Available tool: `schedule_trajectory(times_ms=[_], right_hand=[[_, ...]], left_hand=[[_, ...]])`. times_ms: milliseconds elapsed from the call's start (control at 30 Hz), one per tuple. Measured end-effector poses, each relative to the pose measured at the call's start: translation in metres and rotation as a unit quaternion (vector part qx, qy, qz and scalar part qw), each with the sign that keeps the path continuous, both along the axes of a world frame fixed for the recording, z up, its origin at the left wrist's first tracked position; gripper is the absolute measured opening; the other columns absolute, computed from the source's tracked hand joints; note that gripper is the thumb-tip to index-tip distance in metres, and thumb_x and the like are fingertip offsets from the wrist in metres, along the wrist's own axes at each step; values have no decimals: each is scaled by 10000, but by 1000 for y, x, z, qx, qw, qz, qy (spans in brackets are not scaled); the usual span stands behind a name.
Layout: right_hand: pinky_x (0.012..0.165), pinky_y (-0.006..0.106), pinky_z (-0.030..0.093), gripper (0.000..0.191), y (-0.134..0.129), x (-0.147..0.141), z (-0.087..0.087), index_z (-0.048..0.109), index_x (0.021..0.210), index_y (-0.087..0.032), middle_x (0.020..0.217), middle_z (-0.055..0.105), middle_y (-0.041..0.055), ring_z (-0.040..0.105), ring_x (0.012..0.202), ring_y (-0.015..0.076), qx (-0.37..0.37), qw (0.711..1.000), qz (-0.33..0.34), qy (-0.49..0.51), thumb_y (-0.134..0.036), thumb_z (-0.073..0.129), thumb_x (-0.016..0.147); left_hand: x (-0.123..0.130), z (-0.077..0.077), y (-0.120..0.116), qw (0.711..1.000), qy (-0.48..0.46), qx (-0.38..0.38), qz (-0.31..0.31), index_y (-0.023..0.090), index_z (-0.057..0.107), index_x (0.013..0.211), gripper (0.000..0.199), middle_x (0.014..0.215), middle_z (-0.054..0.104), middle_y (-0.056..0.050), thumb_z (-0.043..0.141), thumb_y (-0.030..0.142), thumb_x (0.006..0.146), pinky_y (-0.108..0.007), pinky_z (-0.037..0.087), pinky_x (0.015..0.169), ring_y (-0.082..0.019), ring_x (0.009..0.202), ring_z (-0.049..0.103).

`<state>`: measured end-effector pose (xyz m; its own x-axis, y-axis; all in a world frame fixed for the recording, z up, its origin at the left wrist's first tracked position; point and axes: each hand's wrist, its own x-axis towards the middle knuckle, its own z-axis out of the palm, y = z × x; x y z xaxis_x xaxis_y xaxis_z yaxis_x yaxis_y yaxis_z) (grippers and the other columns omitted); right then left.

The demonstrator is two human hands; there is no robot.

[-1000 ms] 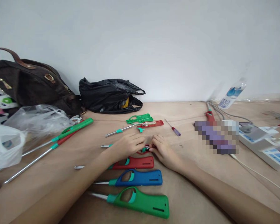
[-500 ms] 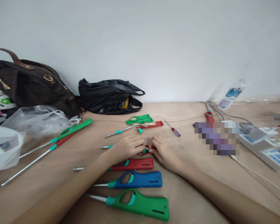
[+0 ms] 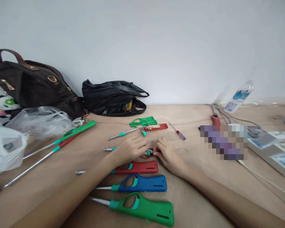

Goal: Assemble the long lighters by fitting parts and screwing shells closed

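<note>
Under my two hands lies an opened red gas lighter (image 3: 146, 156), its metal tube showing at the left and some inner parts showing in the gap between my fingers. My left hand (image 3: 131, 148) covers the middle of it, fingers bent and closed on it. From the other side my right hand (image 3: 168, 155) pinches at the handle end; its fingertips partly hide what they touch. Nearer to me lie a closed red lighter (image 3: 144, 167), a blue lighter (image 3: 152, 183) and a green lighter (image 3: 154, 207), with my left forearm crossing above their tubes.
Beyond my hands are a green lighter shell half (image 3: 146, 121), an opened red lighter shell (image 3: 160, 127) and a screwdriver (image 3: 180, 135). Plastic bags (image 3: 114, 98) and a backpack (image 3: 38, 85) stand left. A power strip (image 3: 261, 147), cables and a bottle (image 3: 238, 96) are right.
The whole view has shifted slightly, so things appear a little farther right. Both hands stay at the opened lighter, with barely any change in their grip.
</note>
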<state>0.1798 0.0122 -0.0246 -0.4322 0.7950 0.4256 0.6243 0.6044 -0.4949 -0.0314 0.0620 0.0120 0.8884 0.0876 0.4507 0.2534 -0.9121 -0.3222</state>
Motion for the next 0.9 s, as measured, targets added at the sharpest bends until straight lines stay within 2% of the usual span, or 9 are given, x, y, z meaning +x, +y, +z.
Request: schedule_trajectory(times_ms=[233, 500, 733, 900], right_hand=[[719, 366, 430, 164, -1, 0, -3, 460, 782, -211, 868, 564, 68, 498, 812, 223, 17, 999, -21, -16, -121, 438, 917], [708, 358, 410, 162, -4, 0, -4, 468, 798, -206, 872, 556, 69, 485, 786, 220, 55, 997, -33, -52, -111, 429, 923], [720, 353, 404, 163, -5, 0, -2, 471, 800, -203, 870, 566, 67, 508, 790, 216, 64, 994, -40, -75, -102, 441, 924], [714, 348, 406, 162, -4, 0, -2, 472, 793, -204, 874, 568, 67, 499, 793, 219, 62, 994, -38, -84, -97, 457, 914]], left_hand=[[-2, -1, -4, 998, -8, -53, 38, 152, 587, 824, 226, 824, 647, -58, 461, 260, 977, -283, 452, 636, -179, 719, 602], [0, -4, -4, 999, -40, -8, 29, 144, 580, 761, 347, 745, 634, -46, 382, 271, 1016, -277, 465, 639, -161, 670, 594], [1, -6, -2, 998, -47, -25, 19, 145, 568, 718, 390, 691, 603, -39, 360, 268, 1023, -259, 425, 561, -147, 611, 565], [3, -5, -1, 998, -56, -39, 5, 148, 564, 716, 397, 729, 607, -47, 350, 277, 1024, -262, 437, 596, -144, 617, 544]])
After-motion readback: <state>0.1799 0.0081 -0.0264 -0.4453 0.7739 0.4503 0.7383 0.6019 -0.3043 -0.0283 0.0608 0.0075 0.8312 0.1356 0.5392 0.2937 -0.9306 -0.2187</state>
